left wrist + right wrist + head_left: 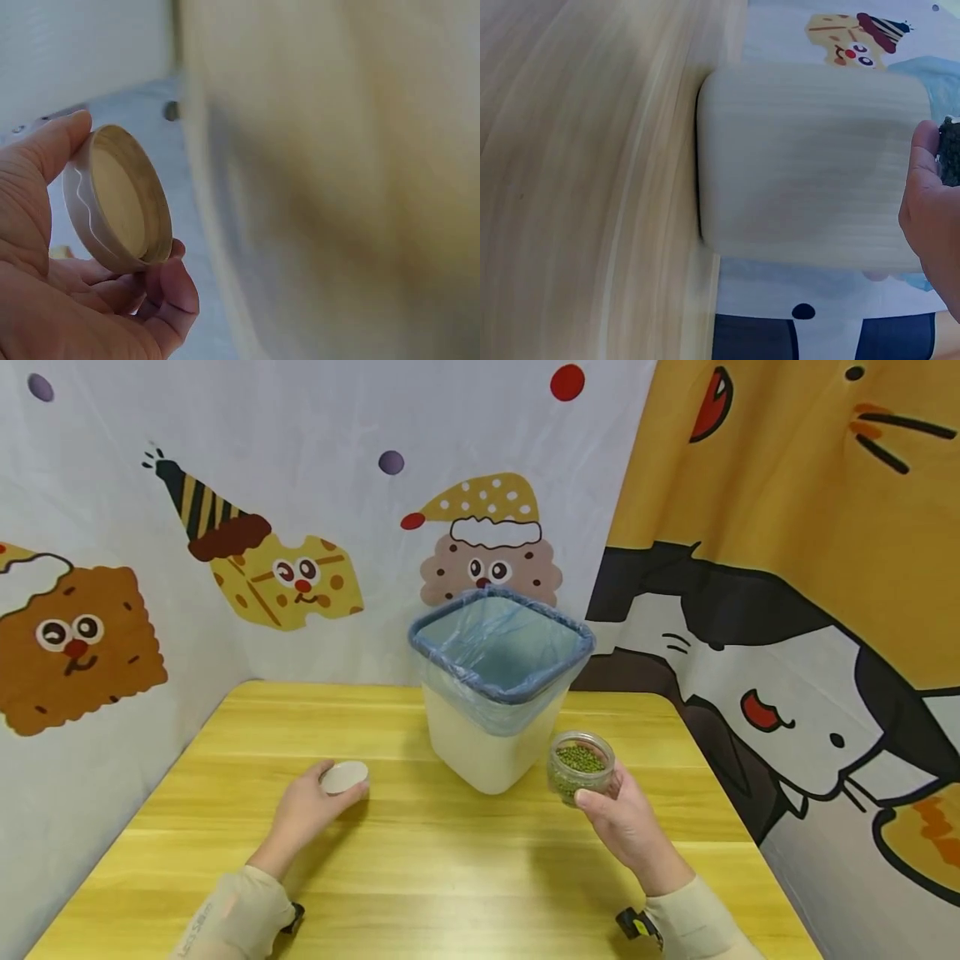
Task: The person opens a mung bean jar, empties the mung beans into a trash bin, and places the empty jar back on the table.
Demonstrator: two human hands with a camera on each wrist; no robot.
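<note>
My left hand (309,806) pinches a round white lid (345,777) by its rim, above the left part of the table. In the left wrist view the hollow inner side of the lid (124,199) shows, with thumb and fingers at opposite edges. On the right, my right hand (626,822) grips a small clear jar (558,777), its mouth uncovered. Green beans (581,758), like mung beans, fill much of it. The jar is beside the bin's right side, below its rim. Only a piece of the jar (950,154) enters the right wrist view.
A cream bin (480,739) stands at the table's far middle, lined with a translucent blue bag (498,702) folded over its rim. The wooden table (450,877) meets a cartoon-printed curtain (315,427) behind and at both sides.
</note>
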